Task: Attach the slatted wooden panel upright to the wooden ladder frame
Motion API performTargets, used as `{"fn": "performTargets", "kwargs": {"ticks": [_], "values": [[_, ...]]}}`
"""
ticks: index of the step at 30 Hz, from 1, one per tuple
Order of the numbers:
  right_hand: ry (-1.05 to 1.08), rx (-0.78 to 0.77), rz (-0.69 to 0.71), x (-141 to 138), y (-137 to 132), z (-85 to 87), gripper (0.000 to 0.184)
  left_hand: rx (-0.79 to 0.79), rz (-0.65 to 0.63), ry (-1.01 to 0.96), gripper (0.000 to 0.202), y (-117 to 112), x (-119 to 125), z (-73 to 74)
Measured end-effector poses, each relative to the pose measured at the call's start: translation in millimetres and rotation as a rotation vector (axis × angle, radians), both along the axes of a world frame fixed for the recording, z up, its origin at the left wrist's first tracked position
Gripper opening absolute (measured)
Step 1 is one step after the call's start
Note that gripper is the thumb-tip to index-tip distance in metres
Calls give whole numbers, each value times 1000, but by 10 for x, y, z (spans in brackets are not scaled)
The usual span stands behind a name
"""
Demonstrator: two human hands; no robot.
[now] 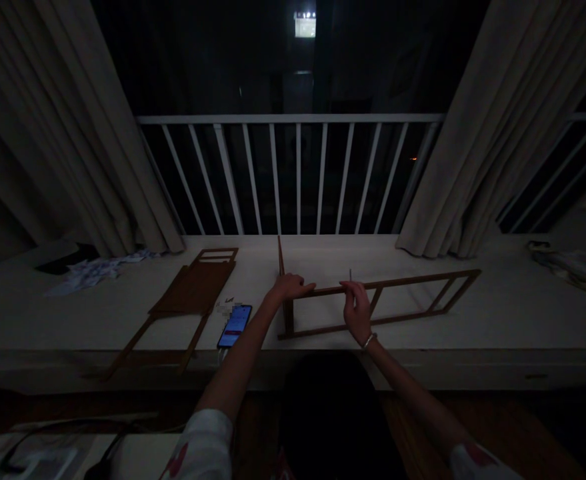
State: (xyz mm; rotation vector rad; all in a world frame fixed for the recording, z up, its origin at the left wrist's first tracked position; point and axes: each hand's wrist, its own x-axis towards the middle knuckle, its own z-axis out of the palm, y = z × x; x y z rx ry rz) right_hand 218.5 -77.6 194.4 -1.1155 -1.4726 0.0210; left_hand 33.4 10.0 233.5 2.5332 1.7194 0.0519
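Observation:
A long wooden ladder-like frame point(403, 298) lies on the pale ledge point(497, 313), with a second wooden piece point(281, 267) standing upright at its left end. My left hand point(289, 288) is closed around the joint where the two pieces meet. My right hand point(357, 305) rests on the frame's upper rail and pinches a thin metal tool point(351, 275) that sticks upward, perhaps a hex key.
A flat wooden panel with legs point(187, 300) lies to the left on the ledge. A lit phone point(235, 326) sits beside it. Crumpled cloth point(93, 272) lies far left, another cloth point(573, 263) far right. White railing point(297, 173) and curtains point(493, 133) stand behind.

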Motion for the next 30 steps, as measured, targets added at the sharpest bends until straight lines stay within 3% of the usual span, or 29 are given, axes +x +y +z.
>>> {"fn": "performTargets", "kwargs": {"ticks": [4,10,23,30], "values": [[-277,-29,-65,159,232,99,27,4,-22,-1,68,-11,-3,17],[-487,-55,-42,270,383,-43,29,-17,-98,2,66,5,-24,32],[-500,-107,-73,284,236,-87,28,-11,-198,22,70,46,3,29],[-522,-157,-72,295,226,-82,29,0,-150,41,71,53,23,-14]]}}
